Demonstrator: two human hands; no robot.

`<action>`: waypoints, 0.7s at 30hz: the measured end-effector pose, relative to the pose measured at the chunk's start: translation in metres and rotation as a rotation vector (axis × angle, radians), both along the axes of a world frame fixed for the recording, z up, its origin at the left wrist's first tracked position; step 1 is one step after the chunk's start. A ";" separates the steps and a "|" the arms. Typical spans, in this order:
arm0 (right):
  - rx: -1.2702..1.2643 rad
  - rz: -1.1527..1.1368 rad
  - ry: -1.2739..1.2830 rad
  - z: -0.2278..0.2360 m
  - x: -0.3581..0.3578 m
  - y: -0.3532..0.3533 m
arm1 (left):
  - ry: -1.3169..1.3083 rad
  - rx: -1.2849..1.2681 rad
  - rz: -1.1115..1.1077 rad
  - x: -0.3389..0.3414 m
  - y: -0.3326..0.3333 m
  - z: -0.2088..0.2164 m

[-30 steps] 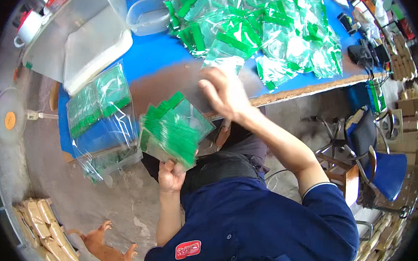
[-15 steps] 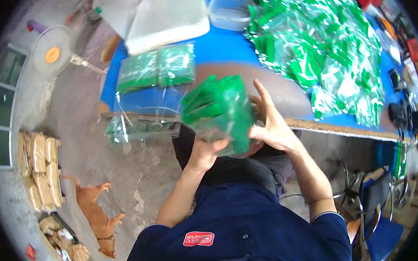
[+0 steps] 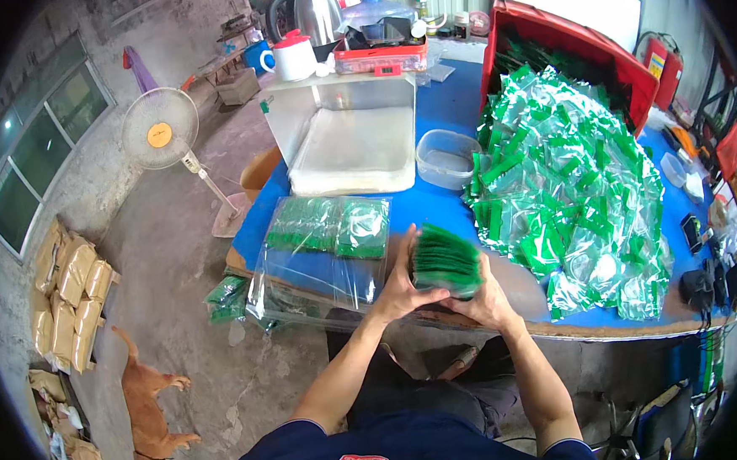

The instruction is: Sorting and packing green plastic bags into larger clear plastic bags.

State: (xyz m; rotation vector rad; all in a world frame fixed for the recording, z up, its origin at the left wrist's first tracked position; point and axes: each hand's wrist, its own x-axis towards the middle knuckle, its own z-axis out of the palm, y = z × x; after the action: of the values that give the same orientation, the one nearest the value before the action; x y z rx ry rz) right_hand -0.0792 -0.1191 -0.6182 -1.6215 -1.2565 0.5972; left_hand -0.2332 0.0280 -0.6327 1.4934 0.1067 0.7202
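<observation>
Now holding a fat stack (image 3: pixel 445 263) just over the front edge of the bench (image 3: pixel 521 288), with the left grip (image 3: pixel 400 293) on one side and the right grip (image 3: pixel 489 300) on the other. Held snug from both sides, with thumbs (image 3: pixel 433 295) low and close together on the near side. Cannot tell how hard. Green ends up, in many thin layers, not quite even along the top.

Looks like the step of making the stack neat. Seems to call next for a steady hold on both sides and a soft push or tap to line up the edges. Best not to loosen one side too much, for fear of slick packs sliding out.

Just left of the left grip, a clear bag (image 3: pixel 317 279) with green bundles (image 3: pixel 326 226), lying flat and hanging partly over the edge. Off to the right, a big heap (image 3: pixel 574 209) of loose green packs, in front of a red bin (image 3: pixel 594 47). Behind the stack, a clear tub (image 3: pixel 449 159).
</observation>
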 end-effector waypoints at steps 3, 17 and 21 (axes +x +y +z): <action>-0.009 0.077 -0.231 -0.007 0.012 0.007 | 0.144 0.171 -0.018 0.008 0.003 0.001; 0.041 -0.003 -0.265 -0.003 0.012 0.011 | 0.135 0.522 0.070 0.011 0.028 -0.010; -0.070 -0.029 -0.187 0.017 -0.008 -0.010 | 0.263 0.176 -0.113 -0.008 0.005 0.005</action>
State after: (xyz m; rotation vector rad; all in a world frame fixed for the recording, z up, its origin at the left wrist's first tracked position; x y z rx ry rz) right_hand -0.0870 -0.1295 -0.6008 -1.7838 -1.3577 0.4854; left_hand -0.2411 0.0335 -0.6277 1.7440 0.1602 0.4487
